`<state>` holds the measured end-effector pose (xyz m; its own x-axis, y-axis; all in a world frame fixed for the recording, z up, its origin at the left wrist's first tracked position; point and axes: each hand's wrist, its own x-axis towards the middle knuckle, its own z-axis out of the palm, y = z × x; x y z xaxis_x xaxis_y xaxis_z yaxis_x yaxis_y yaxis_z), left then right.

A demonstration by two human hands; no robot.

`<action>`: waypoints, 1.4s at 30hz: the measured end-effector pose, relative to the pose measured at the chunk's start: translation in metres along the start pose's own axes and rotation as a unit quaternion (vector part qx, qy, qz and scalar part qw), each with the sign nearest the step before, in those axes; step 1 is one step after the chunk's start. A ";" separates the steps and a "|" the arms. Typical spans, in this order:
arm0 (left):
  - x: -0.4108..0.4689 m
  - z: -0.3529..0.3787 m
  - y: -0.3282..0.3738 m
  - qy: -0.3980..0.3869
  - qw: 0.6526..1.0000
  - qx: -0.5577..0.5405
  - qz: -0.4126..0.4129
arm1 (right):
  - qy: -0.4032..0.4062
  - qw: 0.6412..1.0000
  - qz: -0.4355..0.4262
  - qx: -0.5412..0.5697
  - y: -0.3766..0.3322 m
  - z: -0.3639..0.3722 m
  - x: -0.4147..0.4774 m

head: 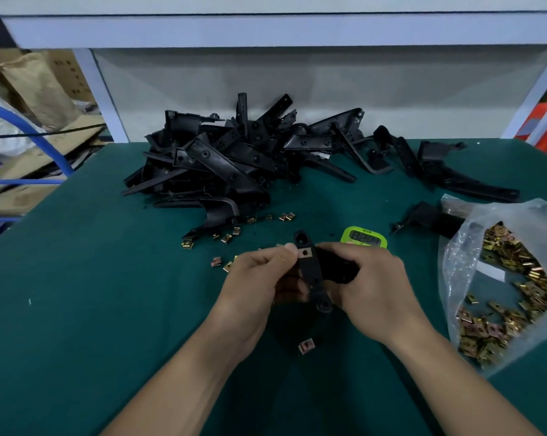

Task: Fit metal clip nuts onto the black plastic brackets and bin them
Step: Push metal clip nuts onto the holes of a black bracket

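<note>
One bracket [311,275] in tight fingers [289,248] of left hand [253,286] and right hand [373,286]; timer [364,238] illegible

A green surface [77,309] fills the foreground; at twelve o'clock, a pale shelf [266,29]; at nine o'clock, cardboard boxes [30,89].

Dark digits on display of green timer [363,238], just beyond right hand [369,284]. Four figures, too blurred to read with certainty. Black printed marks on cardboard box [66,73], far beyond and to the left of left hand [256,278]. Illegible. No other writing readable.
</note>
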<state>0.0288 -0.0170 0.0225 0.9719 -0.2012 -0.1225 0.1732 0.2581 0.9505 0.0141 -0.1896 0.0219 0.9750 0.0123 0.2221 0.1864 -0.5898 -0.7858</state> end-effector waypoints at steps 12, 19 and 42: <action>0.050 -0.076 0.008 0.191 0.841 0.486 0.142 | 0.035 0.982 0.097 -0.155 0.011 0.008 0.003; 0.068 -0.082 0.002 0.148 0.740 0.628 0.189 | 0.040 0.978 0.089 -0.183 0.013 0.012 0.013; 0.041 -0.091 0.009 0.151 0.824 0.531 0.129 | 0.004 0.991 0.052 -0.121 0.022 0.007 0.007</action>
<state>0.0843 0.0632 -0.0002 0.9776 0.0166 0.2097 -0.1266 -0.7495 0.6498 0.0263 -0.1963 0.0023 0.9862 -0.0656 0.1523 0.0486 -0.7636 -0.6438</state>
